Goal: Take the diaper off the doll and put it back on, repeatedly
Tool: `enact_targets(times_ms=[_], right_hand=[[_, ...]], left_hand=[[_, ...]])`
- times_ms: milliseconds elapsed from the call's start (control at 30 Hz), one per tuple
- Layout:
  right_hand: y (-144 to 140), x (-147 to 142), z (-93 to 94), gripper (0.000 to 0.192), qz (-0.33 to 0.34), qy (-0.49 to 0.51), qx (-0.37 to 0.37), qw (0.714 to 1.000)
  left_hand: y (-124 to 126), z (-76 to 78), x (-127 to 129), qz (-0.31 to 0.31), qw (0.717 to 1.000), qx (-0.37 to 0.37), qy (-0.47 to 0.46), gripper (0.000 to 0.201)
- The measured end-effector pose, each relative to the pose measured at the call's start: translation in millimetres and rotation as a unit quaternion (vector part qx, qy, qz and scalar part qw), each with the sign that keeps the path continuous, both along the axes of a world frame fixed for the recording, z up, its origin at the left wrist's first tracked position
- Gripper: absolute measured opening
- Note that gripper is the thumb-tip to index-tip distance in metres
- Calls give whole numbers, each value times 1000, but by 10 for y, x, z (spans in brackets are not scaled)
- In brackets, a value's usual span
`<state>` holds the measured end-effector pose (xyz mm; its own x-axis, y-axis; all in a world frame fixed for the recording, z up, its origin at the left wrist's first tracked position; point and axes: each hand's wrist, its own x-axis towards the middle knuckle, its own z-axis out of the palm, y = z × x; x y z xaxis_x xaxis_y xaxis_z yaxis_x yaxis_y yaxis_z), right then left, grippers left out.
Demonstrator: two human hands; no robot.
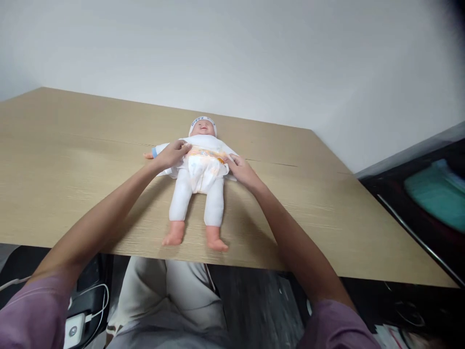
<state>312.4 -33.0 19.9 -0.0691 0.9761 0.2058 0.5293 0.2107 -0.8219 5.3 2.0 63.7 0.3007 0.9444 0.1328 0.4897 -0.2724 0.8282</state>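
A baby doll (196, 208) in white clothes and a white printed cap lies face up on the wooden table (90, 121), its bare feet toward me. Around its hips sits a white diaper (201, 173) with an orange-patterned waistband. My left hand (176, 151) is closed at the waistband's left end, fingers pinched on the diaper's edge. At the other end my right hand (240, 167) is likewise closed on the diaper's side, by the doll's arm. The fingertips of both hands are partly hidden against the white cloth.
A pale wall (218, 53) stands behind the table. To the right is a dark object with a teal item (436, 194) on it. Below the table's front edge, a white device (74, 331) with cables lies at lower left.
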Motion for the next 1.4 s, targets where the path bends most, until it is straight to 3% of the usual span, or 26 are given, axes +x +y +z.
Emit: enact_targets(times_ms=[100, 200, 333, 467, 633, 833, 967, 1167, 1300, 1400], right_hand=[[-90, 158, 75, 49, -37, 20, 10, 999], [-187, 268, 39, 41, -101, -9, 57, 993], [-353, 314, -171, 32, -113, -94, 107, 983], [-452, 329, -334, 25, -105, -208, 141, 962], [-421, 367, -404, 31, -109, -243, 120, 957], [-446, 365, -408, 37, -167, -204, -14, 965], [-516, 344, -310, 44, -126, -166, -55, 976], [-446, 332, -12, 62, -40, 38, -35, 998], [-246, 102, 166, 64, -6, 70, -13, 997], [-71, -153, 194, 60, 29, 60, 4, 998]], left_hand=[[-47, 121, 17, 43, 993, 84, 64, 15], [-156, 260, 158, 46, 969, 212, 120, 28], [-323, 357, 501, -61, 939, 308, 143, 31], [-378, 278, 786, -162, 924, 288, 193, 40], [-321, 117, 810, -149, 921, 286, 220, 49], [-262, 74, 757, -150, 916, 293, 229, 60], [-256, 73, 780, -149, 914, 285, 245, 63], [-267, 87, 790, -152, 921, 272, 233, 62], [-260, 81, 795, -150, 921, 273, 234, 68], [-252, 77, 796, -139, 927, 266, 223, 72]])
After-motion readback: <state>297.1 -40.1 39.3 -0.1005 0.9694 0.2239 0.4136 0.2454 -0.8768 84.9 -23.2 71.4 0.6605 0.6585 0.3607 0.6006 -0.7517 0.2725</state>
